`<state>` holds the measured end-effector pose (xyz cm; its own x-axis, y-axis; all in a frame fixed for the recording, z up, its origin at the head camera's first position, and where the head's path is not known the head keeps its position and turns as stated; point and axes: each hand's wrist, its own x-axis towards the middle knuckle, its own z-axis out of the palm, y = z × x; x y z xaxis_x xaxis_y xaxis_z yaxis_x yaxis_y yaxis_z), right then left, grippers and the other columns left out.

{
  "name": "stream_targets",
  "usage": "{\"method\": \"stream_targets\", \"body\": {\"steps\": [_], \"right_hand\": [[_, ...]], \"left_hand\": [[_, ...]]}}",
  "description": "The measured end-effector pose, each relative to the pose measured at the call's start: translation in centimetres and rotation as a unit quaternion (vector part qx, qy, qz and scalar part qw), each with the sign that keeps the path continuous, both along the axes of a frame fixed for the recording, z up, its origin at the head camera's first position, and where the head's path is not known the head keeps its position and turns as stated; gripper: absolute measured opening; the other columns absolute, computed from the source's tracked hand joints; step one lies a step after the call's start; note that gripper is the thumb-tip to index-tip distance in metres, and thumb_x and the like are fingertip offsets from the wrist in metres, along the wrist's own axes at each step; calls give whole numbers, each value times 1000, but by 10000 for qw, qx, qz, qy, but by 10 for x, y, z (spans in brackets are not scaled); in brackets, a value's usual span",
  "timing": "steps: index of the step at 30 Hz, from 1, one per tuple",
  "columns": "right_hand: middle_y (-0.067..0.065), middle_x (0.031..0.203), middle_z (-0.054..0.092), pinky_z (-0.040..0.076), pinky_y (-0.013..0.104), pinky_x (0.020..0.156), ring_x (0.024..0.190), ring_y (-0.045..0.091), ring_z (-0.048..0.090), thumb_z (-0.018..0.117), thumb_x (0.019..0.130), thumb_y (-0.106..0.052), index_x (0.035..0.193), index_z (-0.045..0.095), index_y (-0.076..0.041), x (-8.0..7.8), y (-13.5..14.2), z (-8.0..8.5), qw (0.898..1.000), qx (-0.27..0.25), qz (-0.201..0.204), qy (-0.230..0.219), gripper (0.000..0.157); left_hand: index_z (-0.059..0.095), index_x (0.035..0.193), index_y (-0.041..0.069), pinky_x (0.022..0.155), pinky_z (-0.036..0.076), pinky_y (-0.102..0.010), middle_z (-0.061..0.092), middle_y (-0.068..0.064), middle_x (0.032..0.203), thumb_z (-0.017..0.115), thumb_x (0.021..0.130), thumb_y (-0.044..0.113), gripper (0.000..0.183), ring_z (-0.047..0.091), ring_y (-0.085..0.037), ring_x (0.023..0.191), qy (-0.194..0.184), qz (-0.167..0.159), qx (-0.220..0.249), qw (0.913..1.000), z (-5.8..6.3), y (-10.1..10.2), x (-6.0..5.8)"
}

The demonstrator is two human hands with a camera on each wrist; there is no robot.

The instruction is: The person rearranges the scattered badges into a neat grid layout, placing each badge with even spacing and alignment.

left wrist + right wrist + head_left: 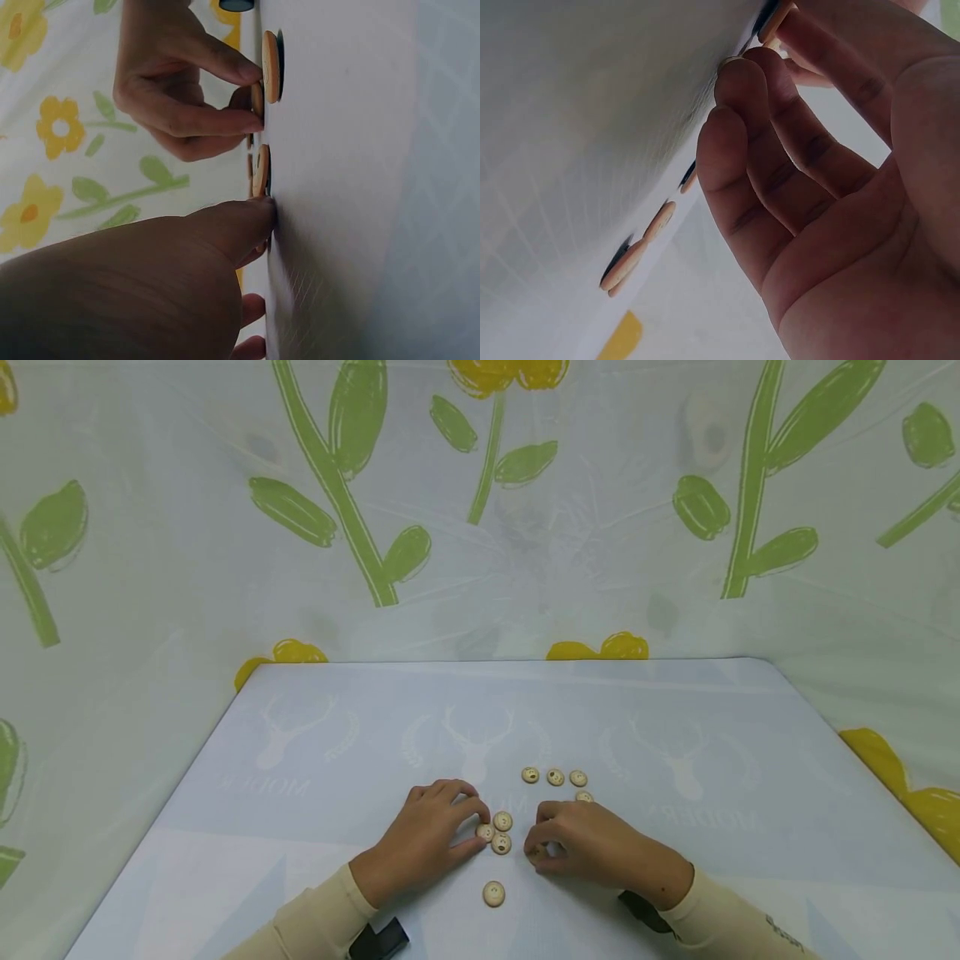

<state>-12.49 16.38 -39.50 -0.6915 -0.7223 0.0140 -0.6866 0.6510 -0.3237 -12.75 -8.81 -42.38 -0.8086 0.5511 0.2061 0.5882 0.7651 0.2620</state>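
Note:
My left hand [423,831] pinches a round wooden button [485,832] between thumb and forefinger, down on the table. Against it lie two more buttons, one further back [502,821] and one nearer [501,843]. To the right, the thumb and fingers of my right hand [592,842] hold another button [537,853] close to the tabletop. The left wrist view shows that button [257,99] edge-on between the right fingertips. Its face is mostly hidden by the fingers. Closer to me lies a single button [493,894].
Behind the right hand, three buttons form a row, the middle one [555,777] among them. A further button [584,797] is partly covered by that hand. The pale table [300,810] has faint deer prints; a flowered curtain [585,568] hangs behind it. A black device [378,939] sits at the left sleeve.

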Motion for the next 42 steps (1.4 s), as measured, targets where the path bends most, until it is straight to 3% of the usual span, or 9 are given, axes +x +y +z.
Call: {"method": "stream_targets", "body": {"steps": [14,22,42], "right_hand": [[-15,82,59,46,16,65,72,-4,51,77,85,-16,93,73,-22,-4,0,-3,9986,-186,-225,-452,10],[-14,84,60,46,17,64,72,-2,50,77,85,-19,99,73,-21,-9,4,-1,9984,-190,-430,-321,15],[-10,85,62,47,21,66,72,5,53,78,85,-15,91,71,-20,-29,19,5,9946,-161,-1020,64,10]], "left_hand": [[67,105,30,92,43,-46,62,3,123,72,90,44,21,56,-21,122,-118,6,-5,9999,0,0,1],[68,105,30,92,43,-47,62,2,122,72,90,43,20,57,-22,122,-75,-8,21,10000,0,1,0],[69,103,30,91,43,-45,63,2,121,74,89,42,19,58,-22,121,-7,48,67,10000,0,1,0]]}}
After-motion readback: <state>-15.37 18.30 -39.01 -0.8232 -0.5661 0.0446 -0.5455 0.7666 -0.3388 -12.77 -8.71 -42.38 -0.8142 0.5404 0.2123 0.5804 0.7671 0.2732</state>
